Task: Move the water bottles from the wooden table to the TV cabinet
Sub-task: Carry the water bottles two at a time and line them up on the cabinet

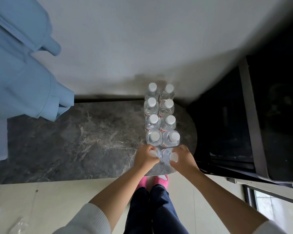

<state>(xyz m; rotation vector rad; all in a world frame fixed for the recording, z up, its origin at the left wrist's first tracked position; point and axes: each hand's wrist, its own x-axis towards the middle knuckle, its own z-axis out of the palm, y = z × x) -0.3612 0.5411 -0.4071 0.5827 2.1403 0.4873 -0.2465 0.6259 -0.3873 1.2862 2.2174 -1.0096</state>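
Both hands are down at the near end of the dark marbled counter [74, 141], each clenched around a bottle's top: the left hand [146, 157] on the left bottle [155, 153], the right hand [183, 158] on the right bottle [166, 156]. Eight more water bottles [161, 115] stand in two neat columns running toward the far wall. These two look to be closing out the rows. Best play here: settle each base flat, keep the pair in line with the columns, just beside the last two, and let go only once both stand steady.
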